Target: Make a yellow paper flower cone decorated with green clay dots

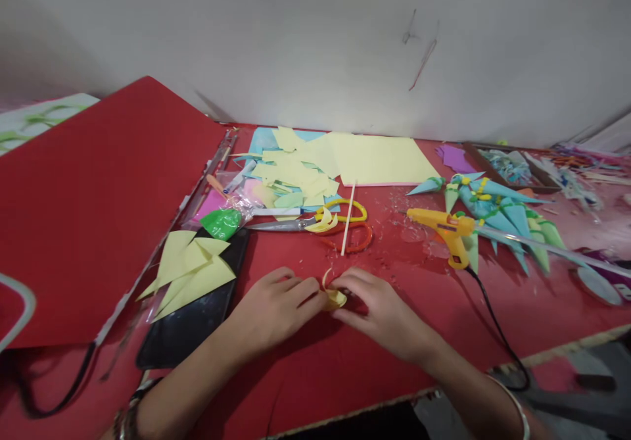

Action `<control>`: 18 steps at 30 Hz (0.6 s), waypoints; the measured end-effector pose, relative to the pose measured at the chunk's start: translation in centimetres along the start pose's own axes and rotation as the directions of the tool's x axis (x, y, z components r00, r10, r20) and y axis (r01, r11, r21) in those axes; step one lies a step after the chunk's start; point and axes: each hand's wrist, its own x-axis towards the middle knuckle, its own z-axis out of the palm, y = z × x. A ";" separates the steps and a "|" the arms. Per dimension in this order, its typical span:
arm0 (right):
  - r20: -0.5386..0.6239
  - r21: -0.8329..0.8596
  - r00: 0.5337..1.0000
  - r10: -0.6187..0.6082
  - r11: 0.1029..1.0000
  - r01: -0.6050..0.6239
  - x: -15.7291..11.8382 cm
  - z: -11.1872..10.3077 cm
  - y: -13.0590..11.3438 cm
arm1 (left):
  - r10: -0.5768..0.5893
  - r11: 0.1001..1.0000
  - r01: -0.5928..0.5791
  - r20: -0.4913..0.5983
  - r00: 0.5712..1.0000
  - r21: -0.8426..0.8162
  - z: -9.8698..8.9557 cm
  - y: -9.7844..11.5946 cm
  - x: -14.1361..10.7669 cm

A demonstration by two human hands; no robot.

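Observation:
Between my two hands, close above the red table, is a small curled piece of yellow paper (336, 300). My left hand (280, 305) pinches its left side, with the fingertips bent together. From the right, my right hand (382, 308) grips the same piece between thumb and fingers. A thin curled strip rises from it. Just beyond lie scissors (362, 208) with yellow and red handles, with curled yellow paper pieces (323, 220) resting on them. A thin white stick (348, 220) lies across the handles.
A yellow glue gun (446, 227) with a clear glue stick lies at right beside blue and green paper cones (507, 220). Yellow sheets (389, 157) and scraps lie at the back. Folded yellow paper (190, 266) rests on a black tablet-like slab (167, 344) at left.

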 end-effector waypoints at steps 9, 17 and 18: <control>0.213 -0.473 0.936 0.279 0.868 -0.151 -4.1 -9.5 2.2 | 0.058 0.996 -0.050 -0.098 0.993 0.080 -1.2 -0.3 0.0; -0.421 -0.617 0.706 0.570 0.390 -0.683 -5.9 -12.8 7.1 | 0.077 0.991 -0.065 -0.102 0.992 0.116 -1.0 -0.5 -0.1; -0.459 -0.608 0.707 0.538 0.390 -0.691 -5.6 -12.4 7.6 | 0.079 0.992 -0.068 -0.104 0.991 0.111 -0.9 -0.5 -0.1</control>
